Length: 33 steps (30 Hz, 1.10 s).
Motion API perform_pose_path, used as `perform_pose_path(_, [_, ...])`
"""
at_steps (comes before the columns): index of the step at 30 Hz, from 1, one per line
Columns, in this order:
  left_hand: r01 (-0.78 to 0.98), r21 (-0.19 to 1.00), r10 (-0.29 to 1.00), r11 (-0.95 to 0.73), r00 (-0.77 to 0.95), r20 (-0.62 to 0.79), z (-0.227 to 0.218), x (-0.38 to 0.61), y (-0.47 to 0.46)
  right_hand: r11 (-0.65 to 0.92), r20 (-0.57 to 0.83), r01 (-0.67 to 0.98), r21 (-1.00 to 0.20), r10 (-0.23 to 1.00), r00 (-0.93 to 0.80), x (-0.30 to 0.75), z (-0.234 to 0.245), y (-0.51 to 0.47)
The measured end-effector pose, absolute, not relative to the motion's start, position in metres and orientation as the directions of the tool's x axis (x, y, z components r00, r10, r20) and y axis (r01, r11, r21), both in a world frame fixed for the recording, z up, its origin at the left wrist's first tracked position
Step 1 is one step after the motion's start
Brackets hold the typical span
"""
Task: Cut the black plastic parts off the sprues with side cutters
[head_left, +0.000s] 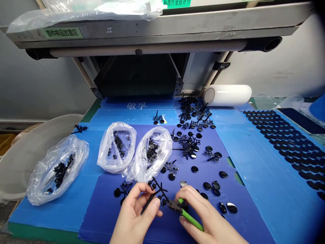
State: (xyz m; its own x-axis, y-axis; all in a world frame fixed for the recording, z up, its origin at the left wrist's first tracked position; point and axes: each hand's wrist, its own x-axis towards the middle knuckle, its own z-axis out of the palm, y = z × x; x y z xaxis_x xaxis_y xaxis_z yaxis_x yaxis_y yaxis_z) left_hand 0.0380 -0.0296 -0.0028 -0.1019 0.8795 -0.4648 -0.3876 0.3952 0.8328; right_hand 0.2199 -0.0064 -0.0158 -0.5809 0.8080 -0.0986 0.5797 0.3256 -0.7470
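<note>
Black moulded-plastic sprue with small parts on thin branches [155, 195] sits low in the frame's centre, pinched between thumb and fingers of the left hand [135, 217]. It looks light, stiff and brittle at the branches; the central runner seems the safest hold. Its long axis runs lower left to upper right. The right hand [203, 217] is closed around green-handled cutting pliers [183, 209], nose touching the sprue.

We see black sprue [155, 193]; green-handled cutters [186, 213]; glossy black discs [215, 185]; blue corrugated sheets [254, 189]; clear bags [152, 154] holding black parts; white roll [228, 95]; green labels [62, 33], dark print; grey wall [30, 84].
</note>
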Motion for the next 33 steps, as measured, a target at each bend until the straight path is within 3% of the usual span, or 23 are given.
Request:
perform_pose_path(13, [-0.502, 0.715, 0.852, 0.486, 0.091, -0.515, 0.002, 0.043, -0.021, 0.227, -0.166, 0.568, -0.791, 0.814, -0.557, 0.222, -0.02, -0.009])
perform_pose_path(20, [-0.462, 0.701, 0.835, 0.544, 0.218, -0.505, 0.0, 0.04, -0.021, 0.208, -0.168, 0.536, -0.818, 0.805, -0.57, 0.223, -0.023, -0.011])
perform_pose_path(27, [-0.408, 0.683, 0.795, 0.606, 0.264, -0.547, 0.002, 0.038, -0.018, 0.235, -0.143, 0.52, -0.821, 0.798, -0.586, 0.22, -0.022, -0.008])
perform_pose_path(33, [-0.406, 0.682, 0.793, 0.608, 0.255, -0.554, 0.003, 0.037, -0.015, 0.313, -0.104, 0.582, -0.75, 0.814, -0.572, 0.221, -0.025, -0.009])
